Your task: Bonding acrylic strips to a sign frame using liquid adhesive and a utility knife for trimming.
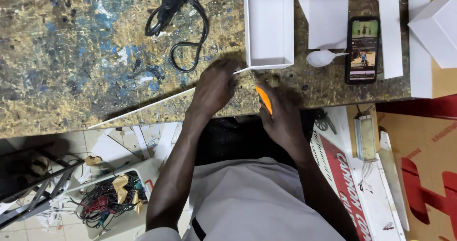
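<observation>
Long thin white card strip: flat on paint-stained chipboard bench, running diagonally from lower left up to near corner of box. Orange-handled utility knife: tilted, mostly hidden, near bench front edge. Open white rectangular card box: upright, hollow side up, strip's upper end meeting its near-left corner.

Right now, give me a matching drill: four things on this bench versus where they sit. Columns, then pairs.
Things:
1. smartphone
2. black cable
3. orange cutter
4. open white box

Places:
A. in the right hand
B. just beyond the left hand
C. looped on the paint-stained board, left of the box
D. lying screen-up, right of the box

Pairs: 1-D, 2-C, 3-A, 4-B
</observation>
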